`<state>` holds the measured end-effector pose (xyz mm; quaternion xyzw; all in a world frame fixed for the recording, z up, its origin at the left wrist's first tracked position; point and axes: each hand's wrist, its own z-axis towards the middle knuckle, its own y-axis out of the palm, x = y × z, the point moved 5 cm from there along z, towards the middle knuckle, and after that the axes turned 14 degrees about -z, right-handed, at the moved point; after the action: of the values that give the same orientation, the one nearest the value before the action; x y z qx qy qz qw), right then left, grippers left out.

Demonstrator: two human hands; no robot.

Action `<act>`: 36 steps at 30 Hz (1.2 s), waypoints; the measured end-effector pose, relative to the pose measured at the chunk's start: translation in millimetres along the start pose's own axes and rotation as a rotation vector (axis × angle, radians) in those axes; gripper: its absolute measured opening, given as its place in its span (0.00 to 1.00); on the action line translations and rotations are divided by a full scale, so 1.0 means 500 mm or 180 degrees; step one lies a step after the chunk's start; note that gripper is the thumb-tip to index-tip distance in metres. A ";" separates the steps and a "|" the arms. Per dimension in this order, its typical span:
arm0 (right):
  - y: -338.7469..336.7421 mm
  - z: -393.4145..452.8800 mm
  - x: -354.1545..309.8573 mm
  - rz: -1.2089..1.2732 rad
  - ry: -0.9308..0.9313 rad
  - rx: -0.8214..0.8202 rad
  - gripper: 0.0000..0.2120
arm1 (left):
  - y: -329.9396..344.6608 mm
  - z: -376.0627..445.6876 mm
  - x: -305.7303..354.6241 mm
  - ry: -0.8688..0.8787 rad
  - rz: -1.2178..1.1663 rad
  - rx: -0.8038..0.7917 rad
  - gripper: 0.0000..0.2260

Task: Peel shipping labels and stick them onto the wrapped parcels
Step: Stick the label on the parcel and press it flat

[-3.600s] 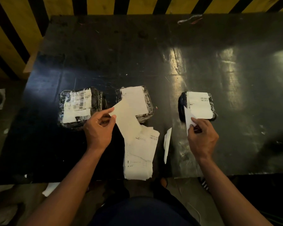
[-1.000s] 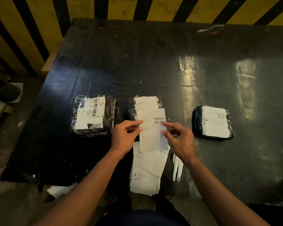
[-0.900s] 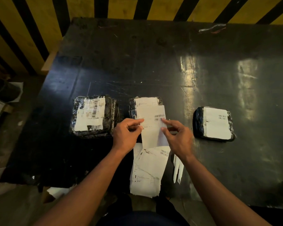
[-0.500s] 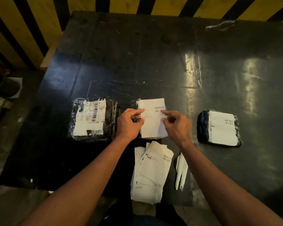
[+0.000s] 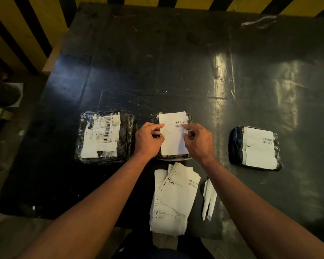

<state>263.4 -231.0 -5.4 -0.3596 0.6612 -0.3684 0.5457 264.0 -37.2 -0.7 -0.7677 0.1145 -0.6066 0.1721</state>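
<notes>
I saw a scuffed black bench point(image 5: 176, 62) against yellow-black striped walls. My left hand point(image 5: 148, 141) and right hand point(image 5: 198, 143), earlier holding the label point(image 5: 173, 135) aloft, now pinched it flat on the middle parcel point(image 5: 189, 118).

Both hands meet over the middle parcel point(image 5: 171, 157) on the black table point(image 5: 185, 68). The left hand point(image 5: 148, 141) pinches the left edge of a white label point(image 5: 173, 135) lying on that parcel; the right hand point(image 5: 198, 143) presses fingertips on its right edge, just under the barcode. At nine o'clock from them sits a wrapped parcel point(image 5: 104, 136) with barcoded labels; at three o'clock, well apart, a smaller labelled parcel point(image 5: 254, 148). At six o'clock a loose stack of labels point(image 5: 173, 199) overhangs the table's near edge, with narrow paper strips point(image 5: 209, 199) just to its right
</notes>
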 end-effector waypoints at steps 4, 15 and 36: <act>0.000 0.002 -0.003 -0.0063 -0.0098 0.0038 0.17 | 0.004 0.002 -0.004 -0.0006 0.0031 0.0017 0.20; 0.007 0.003 -0.017 -0.0422 -0.0344 -0.0008 0.18 | 0.015 0.002 0.004 0.0183 0.0453 -0.0119 0.21; 0.063 0.019 -0.037 -0.1948 -0.1802 -0.0818 0.34 | 0.032 -0.065 -0.027 0.1156 0.1504 -0.0784 0.23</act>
<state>273.3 -200.9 -25.7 -0.6908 0.3889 -0.3147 0.5220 229.7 -50.8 -12.7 -0.6140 0.3911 -0.6585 0.1907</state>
